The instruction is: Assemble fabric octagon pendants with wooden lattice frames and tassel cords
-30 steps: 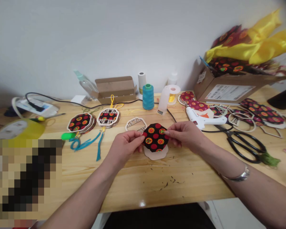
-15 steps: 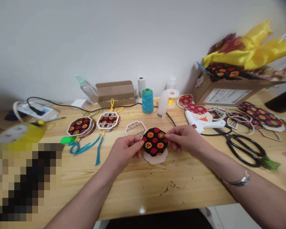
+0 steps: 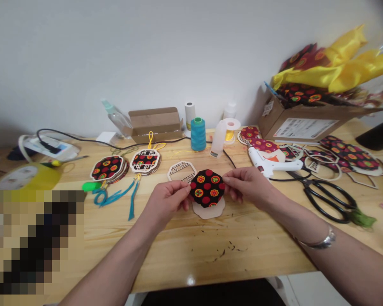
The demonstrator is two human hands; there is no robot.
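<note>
A round fabric piece (image 3: 207, 188), black with red dots and bright flowers, is pinched at its left edge by my left hand (image 3: 172, 197). My right hand (image 3: 242, 182) pinches its right edge between thumb and finger. Below the fabric, partly covered by it, lies a pale scalloped wooden plate (image 3: 210, 211). Behind my left hand rests a cut-out wooden lattice frame (image 3: 181, 170). To the left are two finished-looking ornaments: one with a lattice front and yellow loop (image 3: 145, 162), one faced with the same fabric (image 3: 107, 168).
At right lie a white glue gun (image 3: 272, 163), black-handled scissors (image 3: 330, 200) and more fabric pieces (image 3: 351, 153). A cardboard box of cloth (image 3: 306, 123) stands behind. Along the back are a blue thread spool (image 3: 198, 135), a squeeze bottle (image 3: 218, 139) and a small open carton (image 3: 156, 125).
Almost nothing differs. The fabric piece has tilted very slightly between my fingers, and both hands keep their pinch.
</note>
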